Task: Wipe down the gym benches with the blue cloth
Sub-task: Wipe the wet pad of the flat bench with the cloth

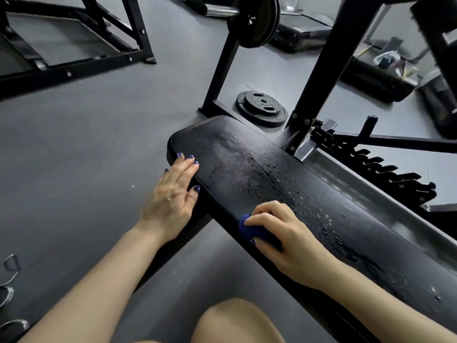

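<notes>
From the head camera, the long black padded vinyl gym bench (pixel 284 184) runs from the rounded far end at upper left toward the lower right, its worktop beaded with droplets along the middle and right side. The right hand (pixel 284 233) sits on the near edge with its fingers (pixel 262 214) curled around a bunched blue cloth (pixel 249 230), which presses on the pad. The wet streak lies just beyond and to the right of that cloth, along the bench's long axis, so the right hand is the nearer one. The left hand (pixel 173 191) rests flat, fingers straight and slightly spread, on the pad's left edge near the far end. Black weight plates (pixel 262 107) lie on the grey floor (pixel 86 144) beyond; nothing blocks the pad.
</notes>
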Demonstrator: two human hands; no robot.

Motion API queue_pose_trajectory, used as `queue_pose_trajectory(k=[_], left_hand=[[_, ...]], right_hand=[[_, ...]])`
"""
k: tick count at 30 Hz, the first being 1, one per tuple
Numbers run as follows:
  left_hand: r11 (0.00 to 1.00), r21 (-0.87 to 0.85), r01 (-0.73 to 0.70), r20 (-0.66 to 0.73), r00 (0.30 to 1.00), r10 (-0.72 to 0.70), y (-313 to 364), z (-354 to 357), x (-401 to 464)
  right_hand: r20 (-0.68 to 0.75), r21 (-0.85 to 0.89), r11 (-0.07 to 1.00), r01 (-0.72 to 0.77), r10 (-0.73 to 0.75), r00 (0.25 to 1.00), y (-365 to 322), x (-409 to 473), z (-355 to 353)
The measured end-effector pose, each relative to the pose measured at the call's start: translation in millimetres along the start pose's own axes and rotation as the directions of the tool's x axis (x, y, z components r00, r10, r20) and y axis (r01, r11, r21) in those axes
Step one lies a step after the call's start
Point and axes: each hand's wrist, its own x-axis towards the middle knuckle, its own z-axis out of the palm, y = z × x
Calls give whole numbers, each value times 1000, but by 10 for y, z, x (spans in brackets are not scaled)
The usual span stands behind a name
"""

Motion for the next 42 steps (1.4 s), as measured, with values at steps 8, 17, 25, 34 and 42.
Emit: queue_pose_trajectory(k=[8,17,25,34,42], left_hand=[[999,34,21,62,998,-23,-51,-38,18],[991,119,55,75,995,-64,181,-83,16],[960,249,-128,207,975,76,479,105,-118],[956,267,-118,220,974,59,452,114,-123],[965,252,-76,224,974,18,481,118,-144]], right_hand=[[-51,-49,980,-194,192,980,192,1540,316],[-98,-26,977,-209,206,974,573,-26,-298],[-277,-2,941,-339,325,904,177,365,209],[-91,-69,991,-114,107,990,80,-752,-169],[-76,-178,977,-119,106,991,289,419,37]])
